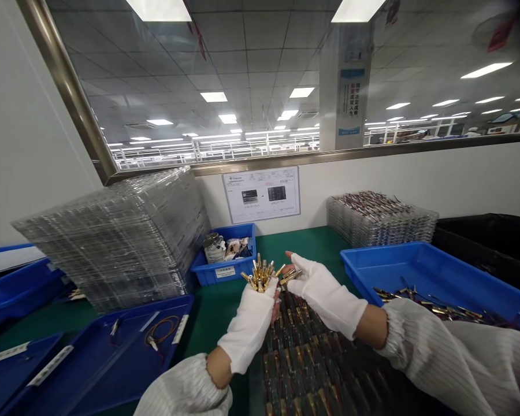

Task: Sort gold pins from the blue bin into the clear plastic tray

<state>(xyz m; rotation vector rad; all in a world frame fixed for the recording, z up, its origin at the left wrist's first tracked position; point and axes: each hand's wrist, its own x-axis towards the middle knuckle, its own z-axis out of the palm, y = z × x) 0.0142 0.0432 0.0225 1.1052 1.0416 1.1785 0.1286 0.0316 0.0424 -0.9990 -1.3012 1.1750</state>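
Note:
My left hand (252, 320), in a white fingerless glove, is closed around a bunch of brass-coloured cylindrical parts (261, 274), their ends pointing up and outward. Close beside it on the right, my right hand (318, 286), gloved the same way, has its fingers closed on a few similar brass parts (289, 277). The thumb of that hand sticks up. Below both hands lies a tray (272, 398) with rows of slots, many filled with brass-ended parts that have dark and red wires. My right forearm covers part of the tray's right side.
At right, a blue bin (385, 260) holds loose wired parts, with a stack of filled clear trays (372, 222) behind it. Tall stacked clear trays (125, 237) stand left. A small blue bin (225, 274) is at the back; a shallow blue tray (112, 370) lies front left.

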